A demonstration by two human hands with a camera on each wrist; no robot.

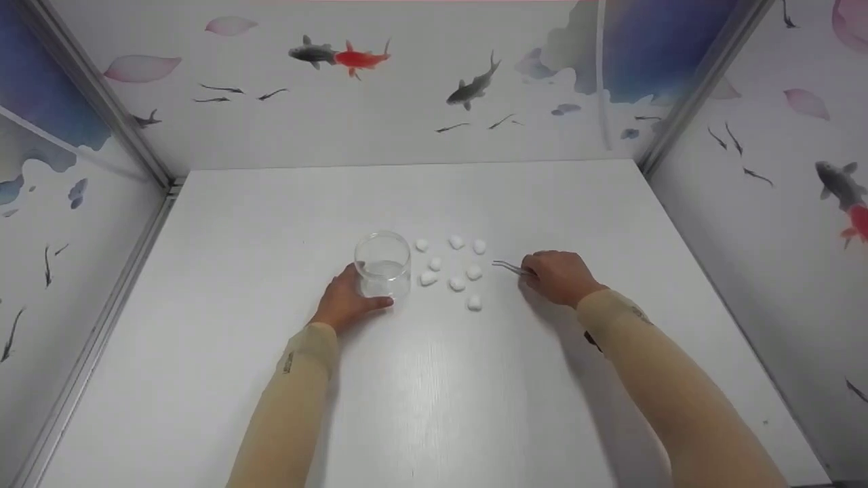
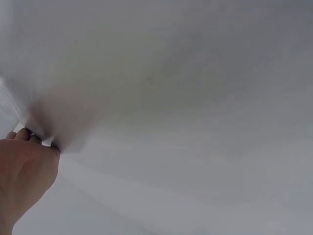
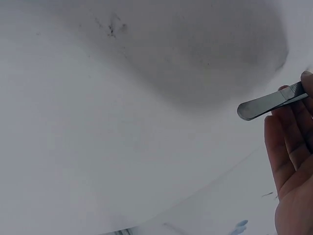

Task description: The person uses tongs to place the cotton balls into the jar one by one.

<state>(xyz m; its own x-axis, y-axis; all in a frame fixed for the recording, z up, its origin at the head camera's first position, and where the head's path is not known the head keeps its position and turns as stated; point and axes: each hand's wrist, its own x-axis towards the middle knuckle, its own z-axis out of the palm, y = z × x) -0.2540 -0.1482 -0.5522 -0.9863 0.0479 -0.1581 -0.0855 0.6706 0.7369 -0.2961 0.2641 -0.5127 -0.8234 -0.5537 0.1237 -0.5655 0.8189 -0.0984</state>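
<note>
A clear, round, open-topped jar (image 1: 384, 268) stands upright on the white table. My left hand (image 1: 347, 301) grips its near left side, the thumb lying across the front of its base; in the left wrist view that hand (image 2: 27, 164) shows only at the left edge. To the jar's right lie several white cotton balls (image 1: 457, 283) in a loose cluster. My right hand (image 1: 559, 276) holds metal tweezers (image 1: 510, 267) whose tips point left toward the cotton balls, with nothing between them. The right wrist view shows the rounded back end of the tweezers (image 3: 261, 106), pinched by thumb and fingers.
White panels printed with fish and petals border the table (image 1: 407, 407): a back wall (image 1: 407, 129), a left wall (image 1: 102, 224) and a right wall (image 1: 746, 224). Metal frame strips run along the corners. Arm shadows fall across the tabletop.
</note>
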